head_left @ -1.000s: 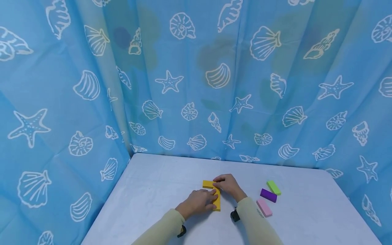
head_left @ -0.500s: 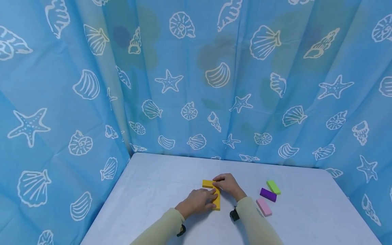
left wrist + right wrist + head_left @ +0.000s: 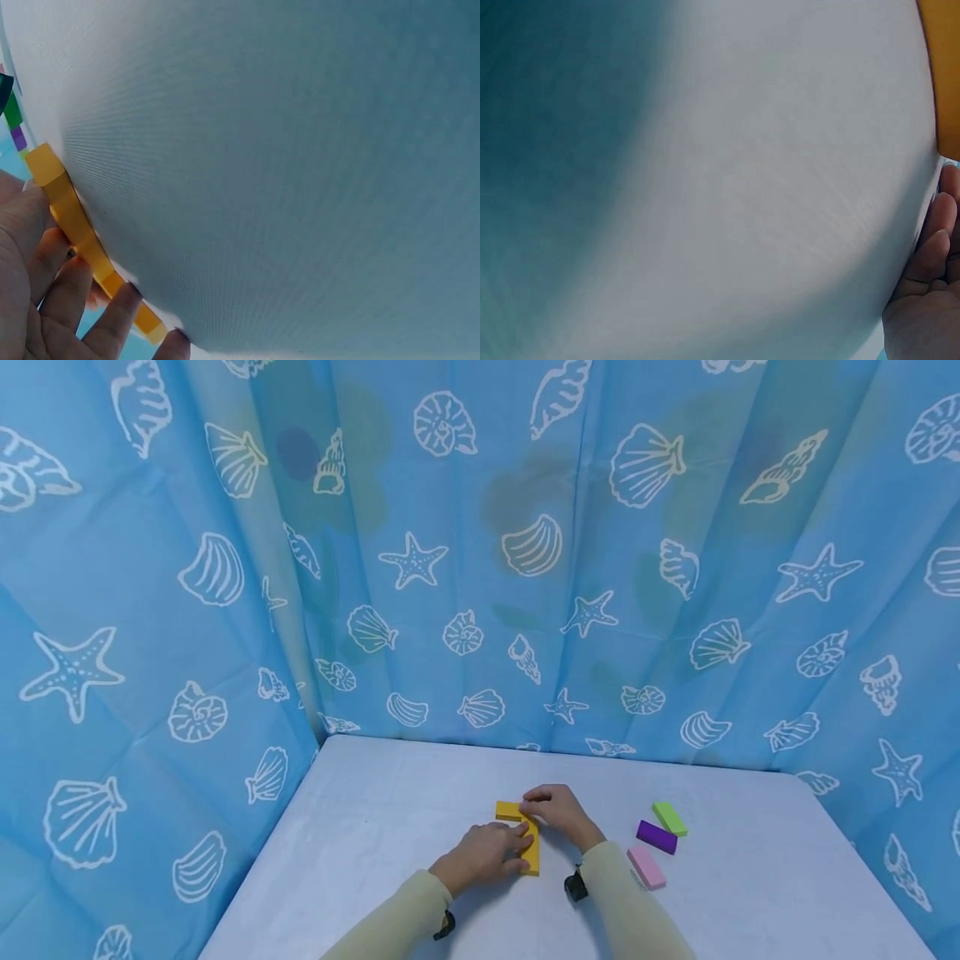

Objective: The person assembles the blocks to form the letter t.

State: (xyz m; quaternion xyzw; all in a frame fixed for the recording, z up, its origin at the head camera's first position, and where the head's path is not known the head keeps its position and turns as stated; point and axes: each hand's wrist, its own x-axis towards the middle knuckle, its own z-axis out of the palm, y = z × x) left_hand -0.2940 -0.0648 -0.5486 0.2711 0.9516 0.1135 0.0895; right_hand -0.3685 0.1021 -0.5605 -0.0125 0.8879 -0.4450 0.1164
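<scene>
Two yellow blocks lie on the table in an angled layout. The longer yellow block (image 3: 531, 853) points toward the person; the other yellow block (image 3: 508, 811) extends left from its far end. My left hand (image 3: 483, 853) holds the longer one, thumb by its near end and fingers across it. In the left wrist view, the left hand's outer fingertips (image 3: 129, 294) touch the tabletop beside the orange-looking block (image 3: 75, 221). My right hand (image 3: 558, 814) pinches at the far corner where the two meet, partly hiding it. Curled right fingers (image 3: 934, 251) show at the right wrist view's edge.
Right of the hands lie a lime green block (image 3: 670, 818), a purple block (image 3: 657, 837) and a pink block (image 3: 647, 867), close together. They lie on the white-covered table (image 3: 390, 793). A blue shell-print curtain (image 3: 465, 577) hangs behind and along the sides.
</scene>
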